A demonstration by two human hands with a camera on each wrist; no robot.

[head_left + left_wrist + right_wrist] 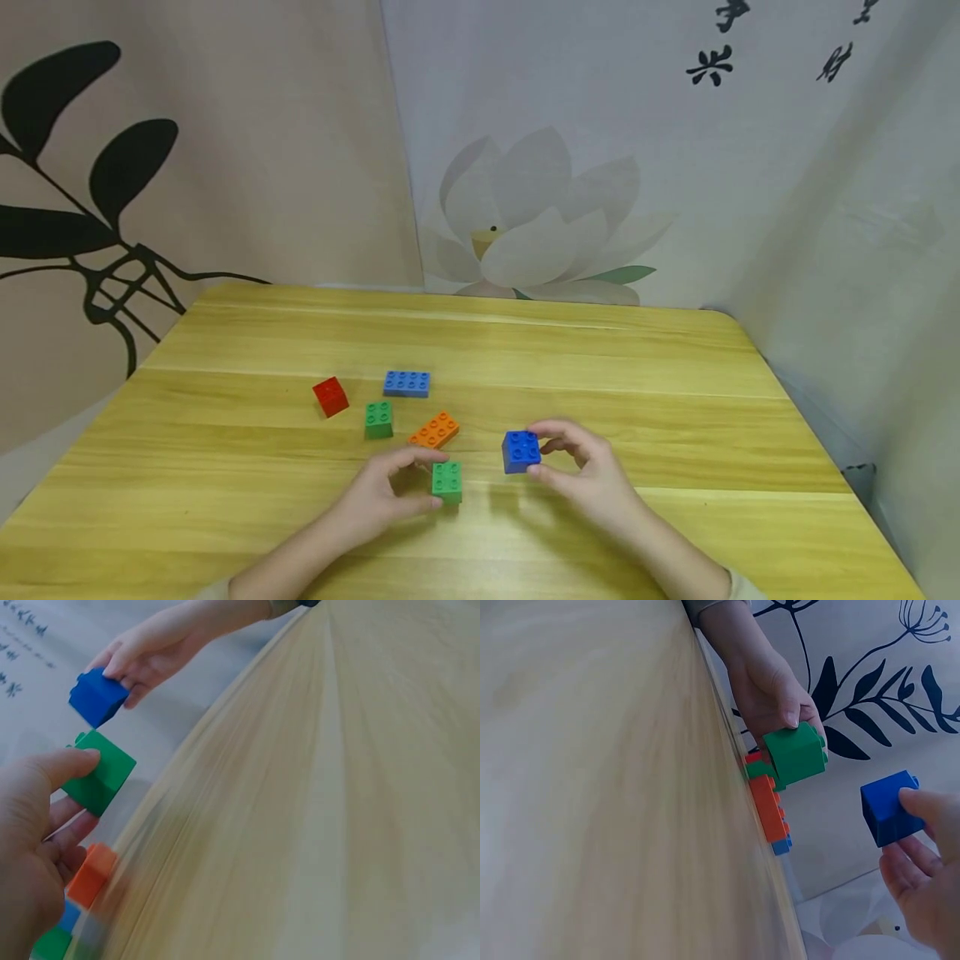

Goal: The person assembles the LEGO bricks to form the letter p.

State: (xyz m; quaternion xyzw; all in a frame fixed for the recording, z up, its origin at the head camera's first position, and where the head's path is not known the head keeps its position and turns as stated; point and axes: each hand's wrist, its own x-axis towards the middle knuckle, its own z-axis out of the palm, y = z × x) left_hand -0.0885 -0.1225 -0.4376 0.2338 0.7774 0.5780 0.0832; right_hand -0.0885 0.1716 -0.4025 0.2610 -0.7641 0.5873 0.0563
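My left hand [385, 493] pinches a green toy building brick [447, 482] between thumb and fingers, its studs facing up. To the right, my right hand [585, 468] holds a dark blue square brick [521, 452] by its right side, thumb at the near edge and a finger at the far edge. A gap separates the two held bricks. The left wrist view shows the green brick [100, 772] and the blue brick [98, 697] both raised above the table. From the right wrist side, the thumb presses the face of the blue brick [891, 808].
Beyond my left hand lies an orange brick [435, 430]. Behind it are a second green brick [378, 419], a longer blue brick [407, 383] and a red brick [331, 397]. The wooden table [600, 358] ends at a printed curtain [555, 100].
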